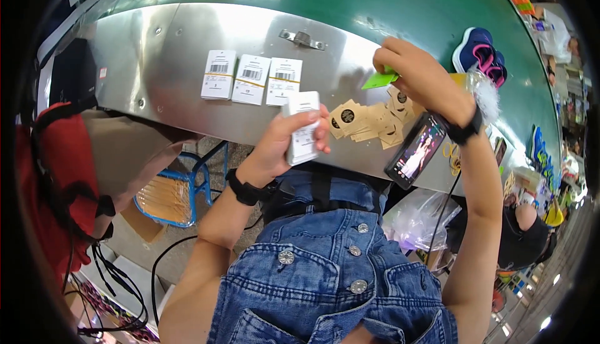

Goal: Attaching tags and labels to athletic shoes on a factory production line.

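Note:
My left hand (278, 137) is closed round a thick stack of white tags (304, 137), held upright above the near edge of the metal worktop. My right hand (420, 76) is farther out to the right, its fingers curled down on a bright green card (379, 80). Below that hand lies a loose spread of brown kraft paper cards (362, 122) with black round prints. Left of them, three banded stacks of white barcode tags (251, 80) sit side by side. A phone (417, 150) with its screen lit rests next to the brown cards.
A metal handle (302, 39) sticks up from the worktop (131, 50). Dark blue and pink shoes (480, 56) stand on the green surface at the right. Yellow rubber bands (452, 156) lie by the phone. At the left is a blue-framed stool (199, 184) near a person in red (65, 187).

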The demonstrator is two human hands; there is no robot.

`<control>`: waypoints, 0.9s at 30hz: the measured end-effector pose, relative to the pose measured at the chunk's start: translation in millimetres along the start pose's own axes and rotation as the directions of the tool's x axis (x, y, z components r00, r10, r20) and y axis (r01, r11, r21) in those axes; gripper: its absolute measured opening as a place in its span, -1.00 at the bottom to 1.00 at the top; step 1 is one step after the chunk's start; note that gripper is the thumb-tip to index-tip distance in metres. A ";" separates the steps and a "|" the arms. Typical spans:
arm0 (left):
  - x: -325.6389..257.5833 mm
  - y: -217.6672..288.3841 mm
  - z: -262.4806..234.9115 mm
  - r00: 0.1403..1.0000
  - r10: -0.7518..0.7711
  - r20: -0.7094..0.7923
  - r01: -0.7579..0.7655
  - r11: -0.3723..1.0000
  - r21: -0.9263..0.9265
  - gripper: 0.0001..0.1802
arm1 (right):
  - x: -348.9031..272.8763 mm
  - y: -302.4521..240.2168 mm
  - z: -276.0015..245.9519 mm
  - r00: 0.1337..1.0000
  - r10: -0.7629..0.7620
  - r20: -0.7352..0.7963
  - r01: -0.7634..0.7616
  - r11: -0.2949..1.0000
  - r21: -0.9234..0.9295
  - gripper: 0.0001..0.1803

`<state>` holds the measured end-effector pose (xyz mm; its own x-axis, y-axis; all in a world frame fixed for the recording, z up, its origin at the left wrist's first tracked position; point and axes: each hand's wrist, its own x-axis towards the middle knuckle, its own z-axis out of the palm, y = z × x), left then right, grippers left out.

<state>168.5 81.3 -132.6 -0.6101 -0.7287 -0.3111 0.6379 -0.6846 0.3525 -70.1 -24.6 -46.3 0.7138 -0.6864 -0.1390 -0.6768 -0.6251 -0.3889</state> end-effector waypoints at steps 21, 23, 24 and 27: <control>9.0 -18.5 46.1 0.840 -0.521 0.153 0.445 0.822 0.355 -0.48 | -91.2 -96.8 39.3 0.985 0.129 -0.117 -0.062 0.885 0.461 -0.45; 10.3 -15.9 48.1 0.856 -0.489 0.169 0.431 0.855 0.287 -0.34 | -96.9 -96.9 47.0 0.921 0.167 -0.353 0.015 0.888 0.460 -0.42; 10.4 -20.1 46.9 0.849 -0.499 0.174 0.439 0.849 0.293 -0.34 | -102.3 -96.9 55.0 0.886 0.234 -0.400 -0.023 0.884 0.466 -0.34; 8.2 -33.3 45.7 0.936 -0.311 0.167 0.260 0.927 0.269 -0.23 | -109.1 -104.7 74.8 0.819 0.393 -0.419 -0.101 0.817 0.568 -0.31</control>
<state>120.8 99.0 -106.6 -0.8476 -0.4664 -0.2531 0.3067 -0.8198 0.4836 -63.7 143.5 -58.6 0.2431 -0.9631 0.1154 -0.5223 -0.2302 -0.8211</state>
